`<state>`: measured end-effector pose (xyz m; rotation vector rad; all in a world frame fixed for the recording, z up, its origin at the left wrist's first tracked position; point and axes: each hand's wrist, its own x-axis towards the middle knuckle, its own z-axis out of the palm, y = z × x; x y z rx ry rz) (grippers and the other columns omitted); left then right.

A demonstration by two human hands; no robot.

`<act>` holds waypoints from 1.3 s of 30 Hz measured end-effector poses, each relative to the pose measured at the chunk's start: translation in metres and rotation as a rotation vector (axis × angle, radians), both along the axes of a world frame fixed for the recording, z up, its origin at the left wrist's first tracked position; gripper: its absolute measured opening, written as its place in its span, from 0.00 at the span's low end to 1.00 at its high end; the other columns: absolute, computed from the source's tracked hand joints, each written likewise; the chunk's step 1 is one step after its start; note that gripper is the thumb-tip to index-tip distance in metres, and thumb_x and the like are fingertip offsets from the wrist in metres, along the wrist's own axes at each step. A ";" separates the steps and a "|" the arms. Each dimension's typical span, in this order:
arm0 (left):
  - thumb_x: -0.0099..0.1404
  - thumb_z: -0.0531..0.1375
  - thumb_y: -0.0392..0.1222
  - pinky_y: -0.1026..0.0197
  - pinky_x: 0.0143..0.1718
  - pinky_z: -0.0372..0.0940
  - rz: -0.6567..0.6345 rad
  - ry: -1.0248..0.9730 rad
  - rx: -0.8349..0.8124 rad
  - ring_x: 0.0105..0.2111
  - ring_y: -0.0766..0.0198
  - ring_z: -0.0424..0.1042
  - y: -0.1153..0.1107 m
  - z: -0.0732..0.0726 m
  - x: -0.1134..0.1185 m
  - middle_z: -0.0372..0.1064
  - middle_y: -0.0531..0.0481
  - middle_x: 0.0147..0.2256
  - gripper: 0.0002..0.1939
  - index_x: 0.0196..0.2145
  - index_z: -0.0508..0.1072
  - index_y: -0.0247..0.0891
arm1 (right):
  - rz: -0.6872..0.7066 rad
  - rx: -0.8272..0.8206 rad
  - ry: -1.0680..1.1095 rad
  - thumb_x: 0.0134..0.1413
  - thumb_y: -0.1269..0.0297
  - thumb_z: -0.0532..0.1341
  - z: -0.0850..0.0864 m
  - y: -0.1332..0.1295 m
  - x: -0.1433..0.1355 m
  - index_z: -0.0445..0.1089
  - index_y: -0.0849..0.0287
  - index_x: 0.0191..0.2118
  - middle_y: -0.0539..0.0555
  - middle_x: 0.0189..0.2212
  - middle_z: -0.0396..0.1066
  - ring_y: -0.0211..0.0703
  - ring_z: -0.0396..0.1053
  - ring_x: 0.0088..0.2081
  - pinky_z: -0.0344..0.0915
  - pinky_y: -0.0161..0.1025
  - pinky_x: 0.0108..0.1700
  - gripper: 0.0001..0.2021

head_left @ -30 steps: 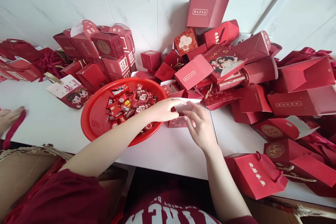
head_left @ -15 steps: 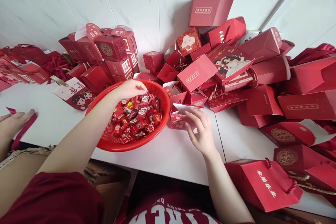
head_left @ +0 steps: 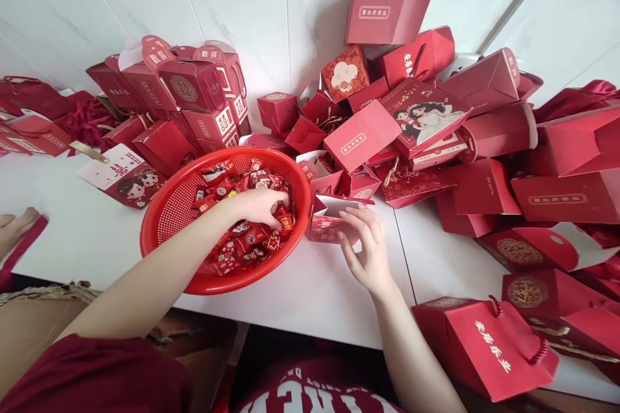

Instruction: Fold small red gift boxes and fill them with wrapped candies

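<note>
My left hand (head_left: 264, 208) reaches into a red plastic basket (head_left: 167, 251) of wrapped candies (head_left: 252, 239). Its fingers are curled around candies near the basket's right side, partly hiding what lies between them. Just right of the basket, a small open-topped red paper gift box (head_left: 325, 227) stands on the table. My right hand (head_left: 367, 246) holds this box at its right side, fingers over the upper edge and thumb at the front. The inside of the box is mostly hidden from me.
Red gift boxes (head_left: 194, 87) are stacked behind the basket, and a large heap of boxes (head_left: 431, 135) covers the right side. A white-and-red box (head_left: 130, 174) stands left of the basket. At the far left, another person's hand (head_left: 17, 229) is beside a red ribbon (head_left: 24, 248).
My left hand has come down from above the basket's far side into the candies, toward the right. The basket has shifted slightly left in view. My right hand stays at the box.
</note>
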<state>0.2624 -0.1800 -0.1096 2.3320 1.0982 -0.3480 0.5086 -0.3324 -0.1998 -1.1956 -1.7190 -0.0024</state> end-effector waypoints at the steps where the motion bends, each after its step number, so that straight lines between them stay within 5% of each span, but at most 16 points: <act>1: 0.49 0.70 0.51 0.64 0.27 0.57 -0.032 -0.031 -0.018 0.30 0.62 0.69 -0.001 0.000 0.001 0.70 0.54 0.31 0.24 0.43 0.74 0.43 | -0.001 -0.002 0.000 0.62 0.71 0.59 0.000 0.000 0.000 0.62 0.50 0.61 0.57 0.56 0.67 0.54 0.61 0.62 0.59 0.63 0.65 0.23; 7: 0.59 0.64 0.44 0.65 0.32 0.59 -0.165 -0.169 -0.087 0.30 0.65 0.69 -0.004 0.001 0.008 0.73 0.53 0.31 0.08 0.35 0.81 0.42 | -0.005 -0.012 0.003 0.63 0.70 0.59 0.001 -0.001 0.000 0.62 0.49 0.61 0.57 0.57 0.67 0.55 0.61 0.63 0.60 0.64 0.64 0.22; 11: 0.58 0.64 0.42 0.66 0.36 0.61 -0.189 -0.158 -0.105 0.33 0.64 0.71 -0.004 0.004 0.008 0.74 0.52 0.35 0.08 0.36 0.82 0.42 | -0.010 -0.014 0.006 0.64 0.69 0.58 0.002 -0.001 -0.001 0.62 0.49 0.61 0.57 0.56 0.67 0.55 0.62 0.63 0.61 0.64 0.64 0.22; 16: 0.47 0.71 0.43 0.62 0.40 0.64 -0.207 -0.009 0.007 0.41 0.58 0.72 -0.012 0.003 0.008 0.73 0.50 0.45 0.20 0.40 0.78 0.44 | -0.020 -0.013 -0.003 0.64 0.69 0.58 0.001 -0.002 0.000 0.62 0.49 0.61 0.57 0.56 0.67 0.55 0.62 0.62 0.62 0.63 0.63 0.22; 23: 0.49 0.68 0.41 0.61 0.29 0.58 -0.164 0.133 0.044 0.27 0.60 0.69 -0.021 -0.003 0.019 0.75 0.51 0.30 0.09 0.32 0.79 0.45 | 0.005 -0.015 0.011 0.63 0.71 0.58 0.001 -0.001 0.000 0.62 0.49 0.61 0.57 0.57 0.66 0.55 0.61 0.63 0.61 0.63 0.63 0.22; 27: 0.54 0.67 0.48 0.63 0.28 0.59 -0.125 0.038 0.003 0.27 0.62 0.70 -0.009 0.034 0.006 0.73 0.52 0.28 0.09 0.32 0.78 0.42 | 0.007 -0.015 0.018 0.63 0.72 0.58 0.002 0.000 0.000 0.62 0.48 0.61 0.56 0.56 0.67 0.53 0.61 0.63 0.60 0.62 0.65 0.22; 31: 0.58 0.66 0.48 0.66 0.31 0.64 0.056 -0.205 -0.025 0.30 0.64 0.73 -0.011 0.082 -0.004 0.75 0.54 0.30 0.13 0.39 0.78 0.40 | 0.017 -0.005 0.023 0.62 0.73 0.58 0.002 0.001 -0.001 0.62 0.50 0.61 0.56 0.55 0.67 0.52 0.62 0.62 0.60 0.60 0.65 0.23; 33: 0.60 0.65 0.49 0.66 0.34 0.67 0.093 -0.390 -0.033 0.33 0.64 0.75 -0.021 0.090 0.004 0.77 0.54 0.33 0.14 0.41 0.78 0.40 | 0.026 -0.001 0.025 0.62 0.73 0.59 0.002 0.001 -0.001 0.62 0.50 0.61 0.57 0.56 0.67 0.52 0.61 0.62 0.59 0.60 0.65 0.23; 35: 0.61 0.66 0.49 0.65 0.37 0.68 0.067 -0.533 -0.043 0.35 0.64 0.76 -0.034 0.084 0.021 0.78 0.52 0.37 0.15 0.43 0.78 0.40 | 0.036 0.003 0.031 0.62 0.73 0.59 0.002 0.001 0.000 0.62 0.51 0.61 0.57 0.56 0.67 0.53 0.60 0.63 0.58 0.61 0.65 0.23; 39: 0.68 0.59 0.48 0.66 0.32 0.66 -0.008 -0.587 0.042 0.26 0.68 0.74 -0.050 0.046 0.059 0.77 0.53 0.32 0.13 0.47 0.76 0.41 | 0.055 0.004 0.092 0.62 0.72 0.59 0.000 0.000 0.000 0.62 0.53 0.60 0.58 0.53 0.68 0.54 0.62 0.60 0.62 0.61 0.62 0.21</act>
